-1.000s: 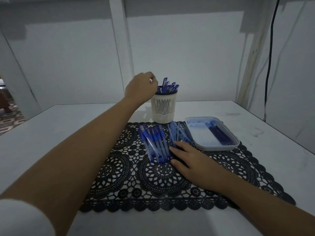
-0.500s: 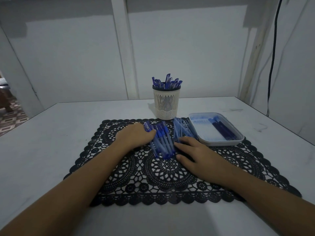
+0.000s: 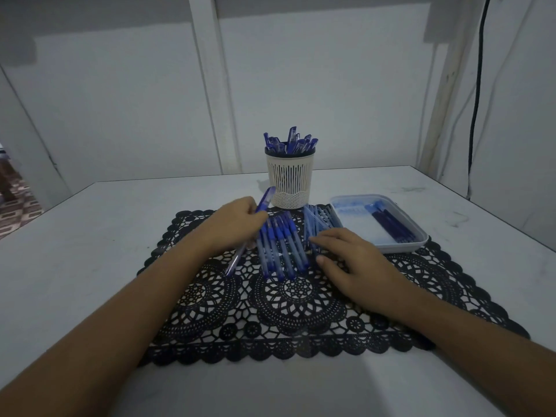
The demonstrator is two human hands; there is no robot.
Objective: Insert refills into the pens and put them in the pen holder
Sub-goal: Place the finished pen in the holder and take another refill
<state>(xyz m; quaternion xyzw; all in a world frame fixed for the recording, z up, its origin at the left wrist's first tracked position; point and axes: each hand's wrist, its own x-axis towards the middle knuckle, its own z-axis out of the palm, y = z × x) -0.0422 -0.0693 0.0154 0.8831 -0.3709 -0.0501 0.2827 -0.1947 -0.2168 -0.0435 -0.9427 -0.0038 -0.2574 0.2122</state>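
Note:
My left hand [image 3: 233, 224] grips a blue pen [image 3: 264, 200] that slants from the mat up toward the pen holder. Beside it several blue pens [image 3: 281, 246] lie in a row on the black lace mat [image 3: 301, 299]. To their right is a bundle of pale refills [image 3: 316, 221], and my right hand [image 3: 352, 260] rests flat on the mat with its fingertips at that bundle. The white slotted pen holder [image 3: 290, 180] stands behind, filled with several blue pens [image 3: 290, 142].
A shallow white tray [image 3: 403, 248] with several dark refills [image 3: 391, 225] sits at the mat's right corner. The white table [image 3: 90, 236] ends at a wall behind the holder. A black cable [image 3: 477, 94] hangs down the wall at right.
My left hand came back from the pen holder down to the row of pens and picked one up. My right hand stayed by the refills.

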